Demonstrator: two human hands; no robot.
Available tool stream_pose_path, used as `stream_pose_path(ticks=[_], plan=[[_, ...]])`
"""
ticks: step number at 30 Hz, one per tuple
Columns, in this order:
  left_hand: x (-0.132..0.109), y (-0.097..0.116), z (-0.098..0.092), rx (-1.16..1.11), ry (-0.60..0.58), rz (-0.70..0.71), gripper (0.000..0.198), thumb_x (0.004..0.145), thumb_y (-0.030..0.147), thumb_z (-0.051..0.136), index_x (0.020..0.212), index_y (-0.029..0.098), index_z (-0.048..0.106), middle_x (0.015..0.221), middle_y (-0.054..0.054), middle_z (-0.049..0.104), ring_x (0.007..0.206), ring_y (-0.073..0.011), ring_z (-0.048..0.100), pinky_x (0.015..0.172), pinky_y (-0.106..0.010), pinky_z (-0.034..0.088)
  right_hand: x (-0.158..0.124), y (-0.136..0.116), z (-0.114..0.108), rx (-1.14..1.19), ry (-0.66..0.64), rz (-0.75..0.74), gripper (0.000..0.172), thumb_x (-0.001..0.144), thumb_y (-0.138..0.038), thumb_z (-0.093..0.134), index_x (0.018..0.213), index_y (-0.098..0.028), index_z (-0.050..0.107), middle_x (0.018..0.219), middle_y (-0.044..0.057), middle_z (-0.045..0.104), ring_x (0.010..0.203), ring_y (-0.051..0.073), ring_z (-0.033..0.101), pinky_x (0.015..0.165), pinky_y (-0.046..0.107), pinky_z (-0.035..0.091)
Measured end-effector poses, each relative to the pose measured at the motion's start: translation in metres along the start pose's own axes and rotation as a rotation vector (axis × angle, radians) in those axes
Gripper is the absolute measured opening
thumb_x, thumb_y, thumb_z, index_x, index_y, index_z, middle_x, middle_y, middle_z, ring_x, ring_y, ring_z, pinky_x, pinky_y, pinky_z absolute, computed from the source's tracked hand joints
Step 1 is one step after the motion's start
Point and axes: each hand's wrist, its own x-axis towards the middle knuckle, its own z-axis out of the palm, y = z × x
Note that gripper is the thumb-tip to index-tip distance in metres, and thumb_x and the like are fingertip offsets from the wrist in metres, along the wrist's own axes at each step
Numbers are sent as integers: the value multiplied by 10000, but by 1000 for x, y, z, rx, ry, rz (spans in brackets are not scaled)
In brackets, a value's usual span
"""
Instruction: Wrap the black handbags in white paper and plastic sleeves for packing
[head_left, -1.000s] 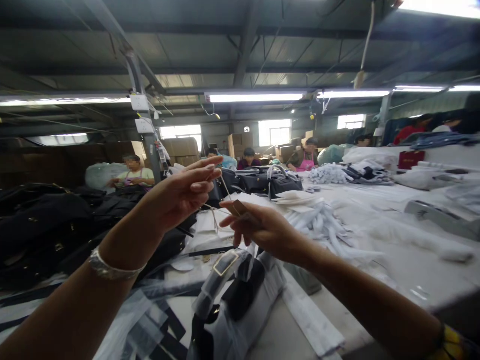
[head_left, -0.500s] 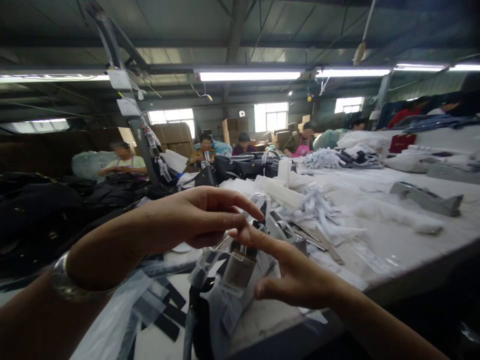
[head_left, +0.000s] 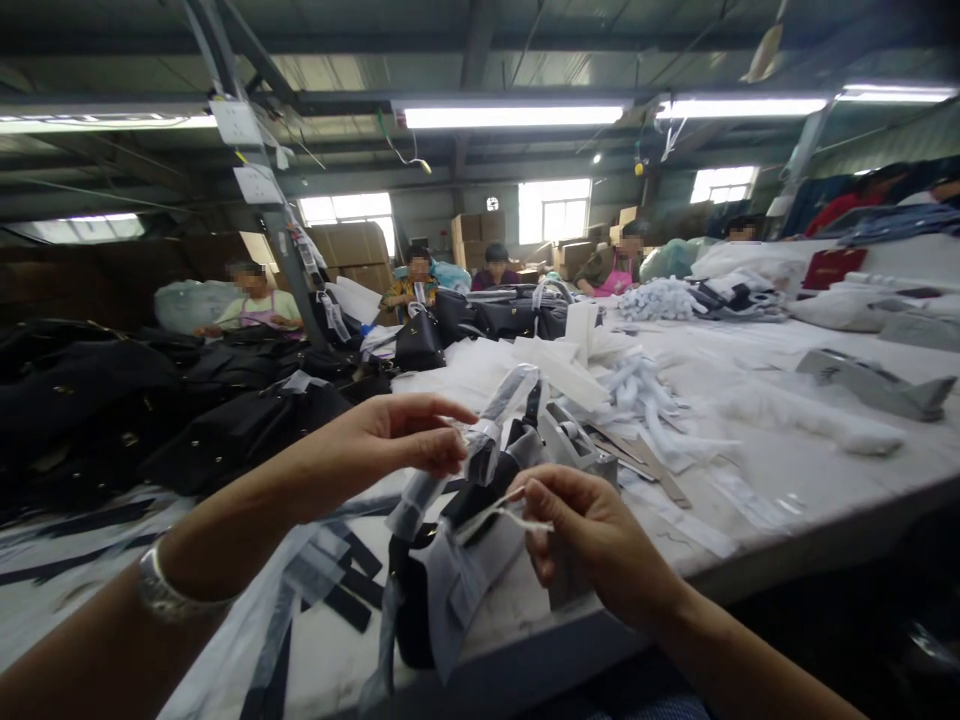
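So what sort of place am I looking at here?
Probably a factory workroom where bags are finished or packed: black bags lie heaped at the left, wrapping scraps litter a long table, and cardboard boxes are stacked at the back.

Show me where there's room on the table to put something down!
Mostly on the right: the bare table between the white roll and the front edge. A smaller patch lies just right of the wrapped bag. Black bags crowd the left, white strips the middle.
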Motion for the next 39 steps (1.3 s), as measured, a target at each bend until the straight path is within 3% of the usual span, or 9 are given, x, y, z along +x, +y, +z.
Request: stream_pose_path(ticks=[3, 5, 9, 15, 20, 24, 27, 34, 39], plan=[[-3, -32, -17, 92, 184, -55, 351, 823, 435, 738, 1080, 197, 729, 919, -46, 728, 822, -159, 635, 734, -236, 490, 9, 12, -7, -198, 32, 107, 343, 861, -473, 698, 864, -130, 696, 612, -12, 646, 449, 68, 591, 441, 147, 447], [-2, -54, -24, 131, 216, -100, 380, 784, 469, 757, 1021, 172, 746, 897, -47, 720, 762, -153, 606, 653, -221, 454, 17, 21, -7, -299, 44, 114, 368, 863, -490, 676, 872, -123, 709, 595, 0, 657, 444, 84, 598, 440, 162, 467], [5, -85, -20, 39, 104, -179, 387, 729, 427, 794, 990, 145, 751, 834, -41, 707, 680, -147, 573, 608, -228, 407, 32, 36, 6, -407, 69, 26, 381, 892, -489, 630, 924, -126, 741, 583, 2, 653, 456, 101, 609, 461, 185, 505], [18, -98, -4, 20, -38, -186, 302, 633, 329, 863, 829, 127, 754, 739, -36, 673, 689, -173, 580, 639, -262, 420, 45, 52, 26, -371, 63, -30, 404, 915, -502, 606, 944, -132, 765, 616, 16, 660, 505, 116, 627, 500, 211, 538], [7, -103, -13, -7, -49, -188, 280, 762, 407, 774, 779, 130, 729, 705, -24, 643, 636, -146, 538, 624, -256, 421, 40, 50, 18, -295, 18, -25, 354, 922, -449, 622, 1065, -141, 721, 672, 17, 698, 550, 129, 666, 545, 228, 562], [-21, -109, -26, -198, 106, -166, 284, 852, 423, 706, 791, 146, 717, 800, -41, 672, 734, -148, 585, 710, -241, 466, 23, 43, 8, -325, -136, -31, 490, 833, -256, 753, 1294, -190, 602, 975, 59, 770, 921, 193, 743, 859, 314, 598], [-42, -115, -23, -357, 211, -177, 257, 821, 398, 747, 795, 144, 722, 860, -76, 695, 812, -182, 632, 789, -271, 501, 10, 44, 8, -359, -171, -50, 416, 886, -191, 669, 1297, -200, 600, 1137, 83, 744, 998, 201, 736, 859, 308, 608], [-63, -125, 8, -658, 507, 21, 213, 779, 404, 781, 733, 210, 707, 793, -12, 652, 843, -175, 626, 849, -267, 531, -4, 45, 10, -615, 67, -400, 182, 863, -157, 690, 1002, -248, 762, 1060, 45, 769, 1016, 223, 719, 943, 346, 569], [-53, -130, 21, -616, 585, 96, 291, 685, 346, 871, 935, 227, 781, 686, 22, 624, 660, -109, 580, 731, -226, 515, 5, 40, 20, -381, -52, -449, 109, 905, -164, 654, 956, -232, 723, 1026, 44, 758, 1061, 217, 688, 969, 355, 535]])
